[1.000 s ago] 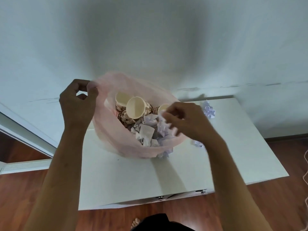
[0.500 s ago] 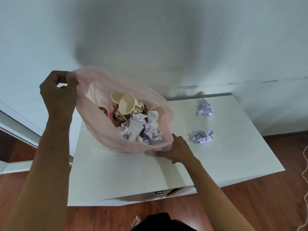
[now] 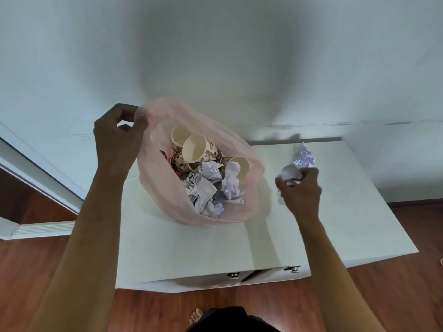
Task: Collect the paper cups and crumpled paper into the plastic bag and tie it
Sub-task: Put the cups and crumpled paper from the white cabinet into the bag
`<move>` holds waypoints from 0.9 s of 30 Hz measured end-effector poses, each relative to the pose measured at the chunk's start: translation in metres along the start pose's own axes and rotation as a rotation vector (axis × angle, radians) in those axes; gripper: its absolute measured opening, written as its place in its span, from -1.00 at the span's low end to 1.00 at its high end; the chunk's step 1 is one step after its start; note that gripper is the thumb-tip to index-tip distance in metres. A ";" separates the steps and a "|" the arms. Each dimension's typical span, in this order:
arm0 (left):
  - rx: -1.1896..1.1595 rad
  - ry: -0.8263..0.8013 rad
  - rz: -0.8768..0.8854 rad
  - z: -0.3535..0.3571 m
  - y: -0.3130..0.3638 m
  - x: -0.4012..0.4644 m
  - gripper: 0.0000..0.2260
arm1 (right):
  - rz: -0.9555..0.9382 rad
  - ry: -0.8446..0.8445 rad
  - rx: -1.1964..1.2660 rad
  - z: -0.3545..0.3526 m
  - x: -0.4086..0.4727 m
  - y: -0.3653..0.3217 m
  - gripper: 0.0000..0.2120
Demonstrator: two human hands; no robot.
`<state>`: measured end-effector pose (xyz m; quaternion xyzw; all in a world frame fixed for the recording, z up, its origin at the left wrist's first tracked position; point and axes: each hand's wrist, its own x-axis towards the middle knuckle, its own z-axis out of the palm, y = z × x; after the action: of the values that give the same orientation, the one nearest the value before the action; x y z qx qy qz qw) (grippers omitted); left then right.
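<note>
Head view: the pink plastic bag [image 3: 165, 188] sits on the white worktop [image 3: 191, 250], its mouth held up by the left hand [image 3: 117, 140], whose grip pinches the rim. Inside the bag lie several paper cups [image 3: 194, 149] and a heap of crumpled paper [image 3: 208, 188], so most of the collecting looks done. Right of the bag, the right hand [image 3: 299, 190] closes its grip round one paper ball [image 3: 291, 174]; another paper ball [image 3: 304, 156] lies just beyond it. Left to do, as I judge: bag these two, then tie.

A single head-worn wide-angle view, looking forward and steeply down, close over the white cabinet top [image 3: 191, 255].
</note>
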<state>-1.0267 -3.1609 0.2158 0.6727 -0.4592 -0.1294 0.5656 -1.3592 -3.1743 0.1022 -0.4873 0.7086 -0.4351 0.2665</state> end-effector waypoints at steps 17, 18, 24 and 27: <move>-0.036 -0.077 0.049 0.018 -0.004 -0.013 -0.93 | -0.547 -0.707 -0.057 0.093 -0.035 -0.129 -0.28; -0.043 -0.084 0.050 0.020 -0.003 -0.014 -0.93 | -0.539 -0.725 -0.063 0.091 -0.032 -0.125 -0.28; -0.060 -0.132 0.050 0.040 0.002 -0.024 -0.95 | -0.479 -0.817 -0.041 0.066 -0.019 -0.108 -0.51; -0.066 -0.160 0.059 0.053 0.005 -0.028 -0.93 | -0.393 -0.739 0.072 0.043 -0.014 -0.104 -0.70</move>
<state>-1.0806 -3.1730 0.1932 0.6274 -0.5180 -0.1808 0.5526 -1.2717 -3.1919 0.1724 -0.7271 0.4431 -0.2978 0.4315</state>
